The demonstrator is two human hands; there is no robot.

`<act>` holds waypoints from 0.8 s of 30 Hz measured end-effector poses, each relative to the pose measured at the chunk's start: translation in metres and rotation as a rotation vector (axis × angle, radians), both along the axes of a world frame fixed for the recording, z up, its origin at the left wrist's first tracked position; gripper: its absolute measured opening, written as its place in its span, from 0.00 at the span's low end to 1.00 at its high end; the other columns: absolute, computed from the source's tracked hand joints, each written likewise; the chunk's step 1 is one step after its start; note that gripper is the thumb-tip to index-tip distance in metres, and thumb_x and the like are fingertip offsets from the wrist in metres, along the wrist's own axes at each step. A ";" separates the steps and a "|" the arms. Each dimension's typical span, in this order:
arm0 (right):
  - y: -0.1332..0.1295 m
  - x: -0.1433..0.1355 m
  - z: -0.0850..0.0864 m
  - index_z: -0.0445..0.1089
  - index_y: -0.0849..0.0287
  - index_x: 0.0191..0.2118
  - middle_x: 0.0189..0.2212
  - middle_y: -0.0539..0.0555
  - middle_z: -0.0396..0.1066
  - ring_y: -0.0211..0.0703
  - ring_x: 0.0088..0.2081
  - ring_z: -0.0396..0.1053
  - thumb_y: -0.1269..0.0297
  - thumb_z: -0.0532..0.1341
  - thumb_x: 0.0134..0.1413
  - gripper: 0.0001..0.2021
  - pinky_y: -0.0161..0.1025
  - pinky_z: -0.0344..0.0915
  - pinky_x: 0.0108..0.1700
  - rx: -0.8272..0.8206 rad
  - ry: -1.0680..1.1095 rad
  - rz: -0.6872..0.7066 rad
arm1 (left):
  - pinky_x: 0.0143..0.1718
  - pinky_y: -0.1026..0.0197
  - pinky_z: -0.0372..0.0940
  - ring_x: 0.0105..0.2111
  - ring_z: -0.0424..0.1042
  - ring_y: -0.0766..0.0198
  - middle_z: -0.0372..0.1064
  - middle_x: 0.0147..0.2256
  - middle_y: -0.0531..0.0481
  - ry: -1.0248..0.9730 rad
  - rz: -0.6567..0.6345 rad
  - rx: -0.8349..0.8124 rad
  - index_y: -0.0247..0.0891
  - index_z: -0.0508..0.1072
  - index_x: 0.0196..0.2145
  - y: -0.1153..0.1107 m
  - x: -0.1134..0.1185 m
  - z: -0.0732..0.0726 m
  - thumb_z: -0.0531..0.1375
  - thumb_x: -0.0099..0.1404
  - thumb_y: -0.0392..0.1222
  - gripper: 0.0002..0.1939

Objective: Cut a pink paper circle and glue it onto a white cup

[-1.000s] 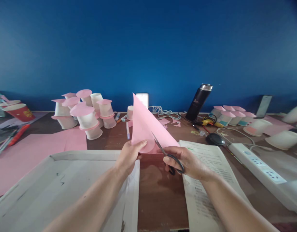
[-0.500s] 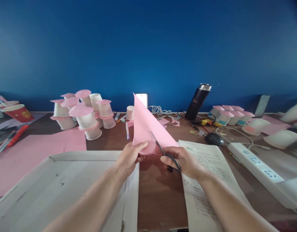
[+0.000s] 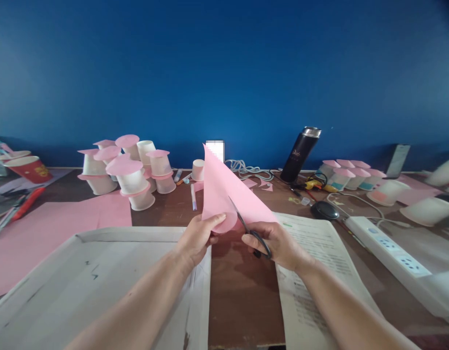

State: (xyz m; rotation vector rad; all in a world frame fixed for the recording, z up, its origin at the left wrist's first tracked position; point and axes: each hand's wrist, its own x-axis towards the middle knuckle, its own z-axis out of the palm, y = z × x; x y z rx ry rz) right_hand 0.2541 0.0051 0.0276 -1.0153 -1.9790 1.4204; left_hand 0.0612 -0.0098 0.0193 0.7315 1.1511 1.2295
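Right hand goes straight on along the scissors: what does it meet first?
Likely the pink paper: the scissors in the right hand already overlap it. What comes behind the paper is hidden; depth is unclear.

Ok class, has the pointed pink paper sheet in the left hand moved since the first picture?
Yes, slightly right: the pink paper sheet now leaves more of the small white paper cup behind it in view.

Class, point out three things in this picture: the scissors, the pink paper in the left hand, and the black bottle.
Scissors (image 3: 242,221): head view, on the blades.
Pink paper (image 3: 224,187): head view, on the sheet's upper part.
Black bottle (image 3: 299,156): head view, middle of its body.
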 end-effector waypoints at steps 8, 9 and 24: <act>0.001 -0.001 -0.002 0.65 0.61 0.25 0.21 0.48 0.64 0.32 0.22 0.60 0.50 0.60 0.54 0.18 0.31 0.55 0.24 0.032 -0.005 -0.013 | 0.17 0.69 0.45 0.22 0.55 0.73 0.61 0.24 0.51 -0.006 0.017 0.011 0.30 0.69 0.29 -0.002 0.000 0.000 0.65 0.51 0.44 0.14; 0.001 -0.001 -0.002 0.65 0.61 0.25 0.21 0.48 0.64 0.32 0.22 0.60 0.50 0.59 0.54 0.18 0.31 0.55 0.24 0.028 -0.003 -0.013 | 0.17 0.69 0.45 0.21 0.55 0.73 0.61 0.24 0.51 -0.005 0.020 0.011 0.30 0.69 0.29 -0.002 0.000 0.000 0.65 0.51 0.44 0.14; 0.000 -0.001 -0.001 0.64 0.61 0.24 0.20 0.47 0.60 0.32 0.22 0.56 0.50 0.59 0.54 0.18 0.31 0.52 0.24 0.068 -0.013 -0.028 | 0.17 0.70 0.45 0.20 0.53 0.74 0.58 0.22 0.53 -0.014 0.036 0.040 0.31 0.68 0.26 -0.001 0.000 0.000 0.66 0.50 0.44 0.14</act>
